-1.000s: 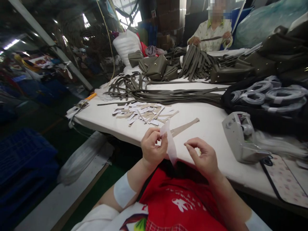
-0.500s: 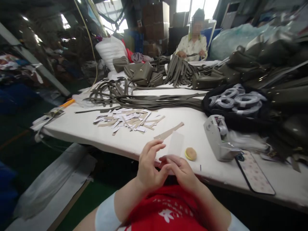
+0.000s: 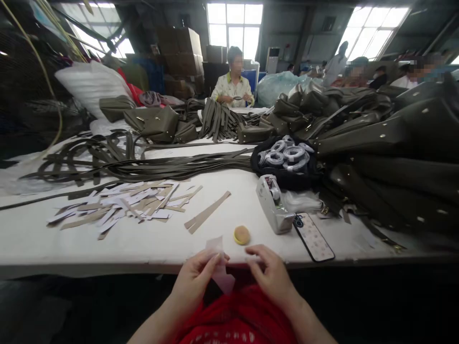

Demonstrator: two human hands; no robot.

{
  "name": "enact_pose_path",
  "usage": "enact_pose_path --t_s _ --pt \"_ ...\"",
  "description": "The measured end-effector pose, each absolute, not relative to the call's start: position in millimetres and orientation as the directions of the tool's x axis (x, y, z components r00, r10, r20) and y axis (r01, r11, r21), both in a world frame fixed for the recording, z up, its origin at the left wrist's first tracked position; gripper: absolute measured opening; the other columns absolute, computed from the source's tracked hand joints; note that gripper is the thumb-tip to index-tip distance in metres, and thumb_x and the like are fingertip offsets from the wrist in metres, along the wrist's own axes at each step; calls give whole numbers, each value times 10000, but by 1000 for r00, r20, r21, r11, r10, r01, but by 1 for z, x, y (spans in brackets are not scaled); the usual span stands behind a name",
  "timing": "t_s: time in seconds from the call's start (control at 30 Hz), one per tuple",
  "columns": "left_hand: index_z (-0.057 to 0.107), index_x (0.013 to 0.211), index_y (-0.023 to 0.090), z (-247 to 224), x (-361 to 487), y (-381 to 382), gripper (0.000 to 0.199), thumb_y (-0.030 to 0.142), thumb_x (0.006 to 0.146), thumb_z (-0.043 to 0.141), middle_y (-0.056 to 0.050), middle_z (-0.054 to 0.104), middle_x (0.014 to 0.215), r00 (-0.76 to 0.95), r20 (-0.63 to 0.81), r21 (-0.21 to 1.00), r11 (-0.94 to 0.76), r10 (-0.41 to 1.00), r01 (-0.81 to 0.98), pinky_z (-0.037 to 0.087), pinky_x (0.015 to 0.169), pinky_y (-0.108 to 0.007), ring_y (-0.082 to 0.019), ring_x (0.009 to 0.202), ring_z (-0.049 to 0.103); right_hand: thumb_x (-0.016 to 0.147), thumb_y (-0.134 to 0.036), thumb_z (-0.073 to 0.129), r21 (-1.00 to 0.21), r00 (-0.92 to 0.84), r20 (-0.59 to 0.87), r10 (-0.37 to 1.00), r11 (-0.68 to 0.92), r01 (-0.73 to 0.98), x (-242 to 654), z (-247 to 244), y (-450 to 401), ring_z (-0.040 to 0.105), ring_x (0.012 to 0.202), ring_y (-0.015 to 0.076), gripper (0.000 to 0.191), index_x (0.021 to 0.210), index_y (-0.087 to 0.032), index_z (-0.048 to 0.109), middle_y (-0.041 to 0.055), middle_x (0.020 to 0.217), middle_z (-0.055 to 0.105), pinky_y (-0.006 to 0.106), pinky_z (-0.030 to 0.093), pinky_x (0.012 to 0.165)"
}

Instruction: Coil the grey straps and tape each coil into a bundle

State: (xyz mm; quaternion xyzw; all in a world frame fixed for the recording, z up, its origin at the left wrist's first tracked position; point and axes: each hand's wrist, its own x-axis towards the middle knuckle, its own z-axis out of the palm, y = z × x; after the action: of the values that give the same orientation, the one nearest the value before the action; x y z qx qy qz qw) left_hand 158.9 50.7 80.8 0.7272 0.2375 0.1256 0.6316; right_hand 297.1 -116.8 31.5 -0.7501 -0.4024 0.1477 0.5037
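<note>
A thin translucent white sheet [image 3: 223, 276] is pinched in my left hand [image 3: 197, 273], at the table's front edge. To its right my right hand [image 3: 268, 273] has its thumb and forefinger apart, with a small whitish bit at the fingertips too blurred to make out. Just beyond the hands lies a round tan pad with a yellow rim [image 3: 241, 235]. A split tan strip [image 3: 208, 212] rests behind and left of the pad. Farther left is a loose pile of white and tan strips [image 3: 125, 203].
A tape dispenser [image 3: 274, 205] and a phone [image 3: 314, 237] are at right. Behind them, a black container [image 3: 283, 179] holds white coils. Long dark straps [image 3: 179, 166] cross the table [image 3: 172, 248]; dark bags [image 3: 394, 143] crowd the right. A person [image 3: 234, 88] sits opposite.
The view has swung right. My hands, close together before, are now apart. The sheet, earlier lying flat on the table past my hands, now hangs from my left hand over the edge.
</note>
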Motion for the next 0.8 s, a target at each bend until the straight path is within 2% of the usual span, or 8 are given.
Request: enact_pose_path --t_s 0.07,0.13,0.23,0.33,0.5,0.63,0.8 --pt "717 773 168 80 161 50 386 495 875 541 -68 720 868 865 -78 964 -183 496 192 478 849 -296 -209 859 637 911 -322 477 -735 797 333 505 -390 554 332 16 -149 599 1029 257 270 1073 -174 635 132 1077 663 412 461 943" --pt "703 753 168 76 166 45 397 486 895 513 -65 711 830 886 -62 950 -244 459 193 482 809 -285 -197 809 633 885 -361 503 -550 829 447 338 -627 552 366 -1 -177 555 1102 308 339 1128 -149 611 175 1161 617 473 430 974" --pt "676 725 167 71 178 34 405 479 911 495 -55 686 760 923 -58 944 -280 380 175 487 723 -252 -170 727 615 837 -434 558 -281 827 487 281 -846 453 401 -21 -198 492 1156 381 530 1244 -95 544 240 1279 512 526 424 946" --pt "678 731 166 69 193 29 409 475 920 488 -52 671 725 953 -49 942 -302 299 143 483 671 -231 -152 685 601 867 -436 528 -133 846 435 307 -908 397 413 -28 -195 512 1108 374 557 1297 -84 490 243 1244 521 495 446 894" --pt "697 731 163 72 224 37 405 422 943 467 -50 667 717 976 -57 911 -390 208 137 469 689 -225 -146 700 596 916 -439 468 -68 865 390 316 -927 369 420 -24 -179 519 1075 357 543 1323 -79 456 236 1203 537 454 441 887" --pt "707 793 157 75 252 40 342 347 948 470 -57 685 801 991 -63 904 -413 119 107 458 742 -225 -146 766 610 887 -448 505 -118 863 382 329 -909 399 435 -25 -175 506 1097 363 568 1321 -86 454 233 1212 533 456 443 883" --pt "696 746 163 80 271 42 352 309 951 450 -47 675 717 991 -112 914 -397 -66 77 462 718 -221 -139 711 606 863 -455 503 -168 843 385 375 -870 464 452 -24 -168 526 1052 368 586 1312 -79 471 237 1178 548 471 451 857"
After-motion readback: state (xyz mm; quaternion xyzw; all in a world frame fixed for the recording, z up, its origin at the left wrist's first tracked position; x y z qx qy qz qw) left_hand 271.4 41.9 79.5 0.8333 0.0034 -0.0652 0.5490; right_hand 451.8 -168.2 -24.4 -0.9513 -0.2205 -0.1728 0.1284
